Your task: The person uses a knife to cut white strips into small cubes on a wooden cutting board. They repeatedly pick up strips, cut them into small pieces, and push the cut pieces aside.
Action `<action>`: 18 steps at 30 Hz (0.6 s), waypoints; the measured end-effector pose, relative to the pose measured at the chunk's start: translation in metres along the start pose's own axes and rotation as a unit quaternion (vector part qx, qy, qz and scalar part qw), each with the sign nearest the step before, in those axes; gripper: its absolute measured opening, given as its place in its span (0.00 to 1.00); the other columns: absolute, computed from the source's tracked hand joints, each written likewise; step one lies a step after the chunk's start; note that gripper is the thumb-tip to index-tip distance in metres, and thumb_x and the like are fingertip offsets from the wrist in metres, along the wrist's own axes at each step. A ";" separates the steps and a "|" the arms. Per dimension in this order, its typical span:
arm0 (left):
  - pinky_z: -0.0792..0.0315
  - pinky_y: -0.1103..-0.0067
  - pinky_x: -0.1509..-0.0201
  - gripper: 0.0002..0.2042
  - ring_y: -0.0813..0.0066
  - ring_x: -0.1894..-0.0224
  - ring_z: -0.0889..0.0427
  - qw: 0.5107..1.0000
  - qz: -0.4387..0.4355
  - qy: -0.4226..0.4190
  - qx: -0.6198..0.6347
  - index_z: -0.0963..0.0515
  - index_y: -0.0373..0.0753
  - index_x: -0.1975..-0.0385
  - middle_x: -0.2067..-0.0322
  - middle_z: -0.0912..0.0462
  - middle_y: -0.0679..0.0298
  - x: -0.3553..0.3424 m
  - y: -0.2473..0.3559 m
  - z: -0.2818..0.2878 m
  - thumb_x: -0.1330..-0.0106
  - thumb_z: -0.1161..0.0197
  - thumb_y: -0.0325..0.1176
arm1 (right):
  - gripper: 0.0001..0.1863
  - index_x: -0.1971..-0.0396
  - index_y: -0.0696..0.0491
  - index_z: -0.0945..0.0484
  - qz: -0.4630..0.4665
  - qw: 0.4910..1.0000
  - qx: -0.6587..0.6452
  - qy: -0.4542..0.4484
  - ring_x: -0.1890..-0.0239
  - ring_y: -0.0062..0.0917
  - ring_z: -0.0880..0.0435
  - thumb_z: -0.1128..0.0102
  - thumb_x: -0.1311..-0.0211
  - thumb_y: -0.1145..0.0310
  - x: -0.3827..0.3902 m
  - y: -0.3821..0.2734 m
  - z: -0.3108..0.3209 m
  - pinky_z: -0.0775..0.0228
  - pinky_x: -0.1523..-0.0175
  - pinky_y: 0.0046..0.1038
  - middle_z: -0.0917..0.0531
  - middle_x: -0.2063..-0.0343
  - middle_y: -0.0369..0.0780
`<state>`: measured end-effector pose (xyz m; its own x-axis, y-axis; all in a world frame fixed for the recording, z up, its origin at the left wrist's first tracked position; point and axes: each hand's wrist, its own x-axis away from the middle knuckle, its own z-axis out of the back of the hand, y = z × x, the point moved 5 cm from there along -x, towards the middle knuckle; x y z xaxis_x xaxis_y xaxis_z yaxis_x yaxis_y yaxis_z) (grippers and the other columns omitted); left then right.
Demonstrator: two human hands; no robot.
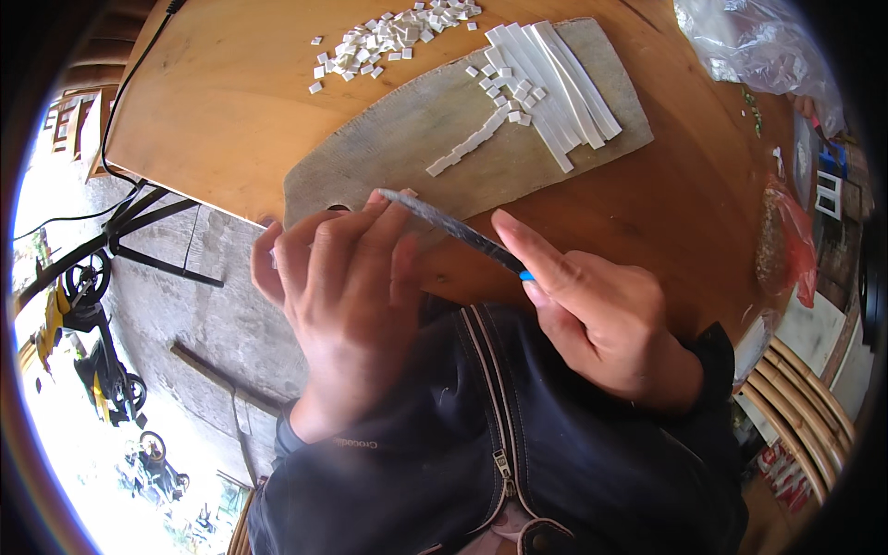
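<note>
Pinching grey blade (453, 228) by blue end (526, 276), right hand (601, 310); likely light, stiff, best held there; left hand (342, 273) curled, grip unclear.

I see a slender file-like tool (453, 226), dark grey with a paler, narrowing tip and a blue end. It slants from upper left to lower right, its blue end gripped in the right hand (597, 305), its tip at the left hand's (344, 268) fingertips.
</note>
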<state>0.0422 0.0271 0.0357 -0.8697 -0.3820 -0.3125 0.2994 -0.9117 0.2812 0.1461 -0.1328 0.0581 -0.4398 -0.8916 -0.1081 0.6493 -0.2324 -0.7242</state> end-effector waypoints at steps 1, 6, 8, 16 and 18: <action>0.40 0.59 0.33 0.17 0.69 0.52 0.21 1.000 -0.005 0.005 0.007 0.13 0.47 0.52 0.58 0.16 0.73 -0.002 -0.001 0.001 0.43 0.27 0.32 | 0.31 0.36 0.62 0.25 0.012 0.999 -0.029 0.007 0.76 0.28 0.17 0.39 0.43 0.88 0.002 0.004 0.004 0.23 0.70 0.26 0.14 0.49 0.51; 0.35 0.65 0.37 0.13 0.69 0.57 0.20 0.999 -0.012 0.038 0.037 0.12 0.45 0.56 0.65 0.17 0.70 -0.012 -0.008 0.006 0.41 0.29 0.28 | 0.28 0.37 0.62 0.23 0.031 0.993 -0.115 -0.022 0.75 0.28 0.15 0.39 0.41 0.84 0.015 0.027 0.009 0.22 0.69 0.25 0.15 0.46 0.51; 0.30 0.68 0.42 0.12 0.68 0.60 0.19 0.996 -0.018 0.069 0.048 0.11 0.43 0.58 0.69 0.18 0.67 -0.018 -0.008 0.008 0.41 0.30 0.23 | 0.27 0.37 0.62 0.23 0.031 0.988 -0.151 -0.034 0.74 0.28 0.14 0.39 0.39 0.81 0.017 0.037 0.003 0.21 0.67 0.25 0.14 0.46 0.51; 0.22 0.69 0.54 0.12 0.65 0.65 0.18 0.982 -0.047 0.163 0.085 0.13 0.35 0.58 0.70 0.14 0.62 -0.030 -0.007 0.025 0.40 0.32 0.17 | 0.25 0.36 0.61 0.24 -0.017 0.968 -0.243 -0.055 0.72 0.29 0.14 0.43 0.32 0.75 0.019 0.044 0.004 0.22 0.62 0.27 0.12 0.60 0.50; 0.22 0.69 0.54 0.11 0.65 0.65 0.17 0.981 -0.059 0.162 0.090 0.13 0.35 0.58 0.69 0.14 0.62 -0.030 -0.008 0.024 0.40 0.32 0.18 | 0.25 0.35 0.60 0.24 -0.027 0.966 -0.246 -0.073 0.73 0.29 0.15 0.43 0.31 0.74 0.018 0.043 0.007 0.22 0.63 0.27 0.14 0.66 0.48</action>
<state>0.0561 0.0496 0.0641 -0.7159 -0.3291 -0.6158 0.1037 -0.9223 0.3723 0.1702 -0.1614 0.0295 -0.3485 -0.9372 0.0107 0.2377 -0.0994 -0.9662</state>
